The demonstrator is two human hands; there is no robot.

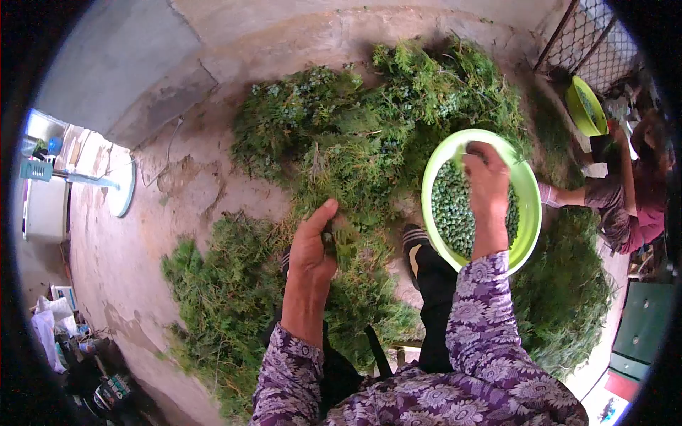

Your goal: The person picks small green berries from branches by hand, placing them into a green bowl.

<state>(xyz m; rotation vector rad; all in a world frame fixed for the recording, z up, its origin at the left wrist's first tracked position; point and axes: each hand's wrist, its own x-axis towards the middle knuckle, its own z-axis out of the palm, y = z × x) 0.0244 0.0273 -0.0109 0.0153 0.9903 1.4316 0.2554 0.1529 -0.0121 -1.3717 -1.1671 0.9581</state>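
My left hand (310, 245) is closed around a green conifer sprig (346, 241), its thumb pointing up and away from me. Over the lime-green basin (528, 213) is my right hand (489, 183), with fingers curled down; whatever they hold is hidden. Small round green berries (451, 209) fill much of the basin's bottom. Beyond both hands spreads a large heap of cut conifer branches (334, 128), with pale bluish berries still on some of them.
More cut branches (220, 298) lie left of my legs, and another pile (561, 305) lies at the right. A co-worker (632, 192) sits at the right by a second green basin (587, 106). A white fan (122, 181) stands at the left.
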